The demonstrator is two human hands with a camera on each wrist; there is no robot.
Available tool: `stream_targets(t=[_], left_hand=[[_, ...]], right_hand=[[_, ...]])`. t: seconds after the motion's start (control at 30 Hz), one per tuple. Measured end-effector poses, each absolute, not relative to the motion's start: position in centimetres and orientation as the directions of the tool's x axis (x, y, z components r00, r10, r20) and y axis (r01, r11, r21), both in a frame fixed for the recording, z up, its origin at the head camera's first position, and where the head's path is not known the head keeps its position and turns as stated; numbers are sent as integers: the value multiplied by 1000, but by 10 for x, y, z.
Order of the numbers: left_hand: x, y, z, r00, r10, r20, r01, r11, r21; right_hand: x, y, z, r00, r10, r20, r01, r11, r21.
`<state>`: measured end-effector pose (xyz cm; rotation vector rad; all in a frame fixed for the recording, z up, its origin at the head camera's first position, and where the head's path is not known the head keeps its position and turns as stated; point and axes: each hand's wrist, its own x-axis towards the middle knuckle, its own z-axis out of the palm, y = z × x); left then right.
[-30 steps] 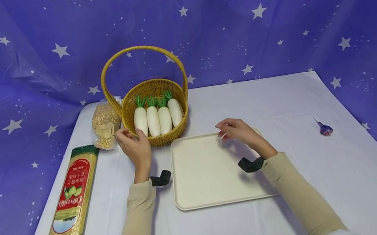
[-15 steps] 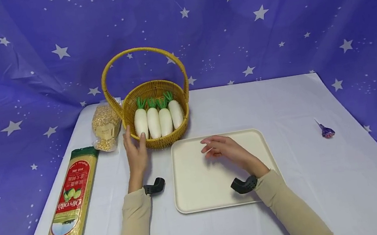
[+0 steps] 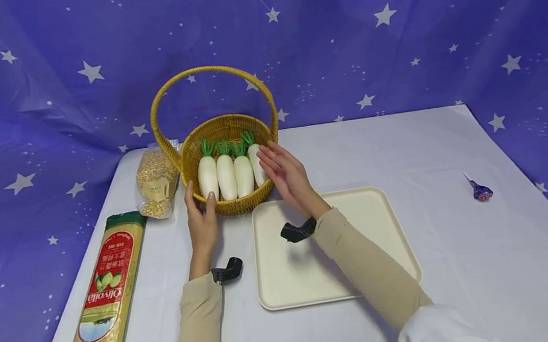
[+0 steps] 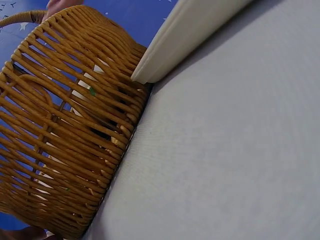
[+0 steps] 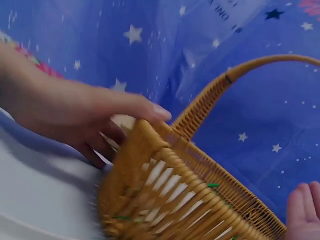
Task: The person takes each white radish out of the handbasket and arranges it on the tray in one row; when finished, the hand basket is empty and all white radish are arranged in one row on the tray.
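A brown wicker basket point(image 3: 237, 206) with a tall arched handle holds several white radishes point(image 3: 226, 177) with green tops. My left hand point(image 3: 202, 229) holds the basket's front left rim, thumb over the edge and fingers along the outer wall. In the right wrist view, that thumb point(image 5: 160, 112) lies on the woven rim. My right hand point(image 3: 289, 177) is at the basket's right side, its fingers straight and close together, overlapping the rightmost radish. Only part of the right hand point(image 5: 304, 215) shows in the right wrist view. Woven wall point(image 4: 75, 120) fills much of the left wrist view.
A cream tray point(image 3: 317, 298) lies in front of the basket, under my right forearm. Left of the basket stand a bag of corn kernels point(image 3: 156, 181) and, nearer, a spaghetti packet point(image 3: 105, 291). A purple-wrapped lollipop point(image 3: 481, 190) lies far right on the white tablecloth.
My right hand has moved from over the tray up and left to the basket's right side. My left hand has opened from a loose curl and taken hold of the basket's rim.
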<state>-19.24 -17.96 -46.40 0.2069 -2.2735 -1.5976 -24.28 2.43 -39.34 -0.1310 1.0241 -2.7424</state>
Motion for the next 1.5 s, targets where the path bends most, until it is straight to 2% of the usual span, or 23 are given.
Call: stream_targets(t=[0.13,0.3,0.5,0.63,0.73,0.93,1.03,1.23,1.5], left_hand=[[-194,-179,-463,-926,-319,204,80,361,929],[-193,-178,-462,-922,-327,209,85,356,930],[-192,-178,-463,-916,-339,214,83,362,929],[-191,-177,-464,-920,-330,211,83,363,928],[-191,-176,-464,-920,-327,217,88,366,926],[-191,-177,-464,-915,-330,232,95,382,919],[-191,-179,-464,-916,-327,234,96,387,917],[-192,-179,-464,-921,-318,226,93,384,919],[-191,-179,-463,-920,-329,214,73,392,917]], right_hand=[[-266,9,-383,-986,-164,6,87,-555,-827],[-288,2,-376,-988,-137,-77,103,-195,-975],[-295,-4,-364,-940,-196,-280,233,233,-944],[-298,-10,-363,-921,-204,-333,231,403,-885],[-300,-15,-364,-908,-193,-372,241,486,-840],[-303,-20,-364,-880,-165,-445,300,533,-791],[-302,-22,-364,-899,-145,-413,252,601,-759],[-300,-29,-369,-941,-81,-328,139,791,-596],[-298,-34,-371,-946,-41,-321,162,798,-580]])
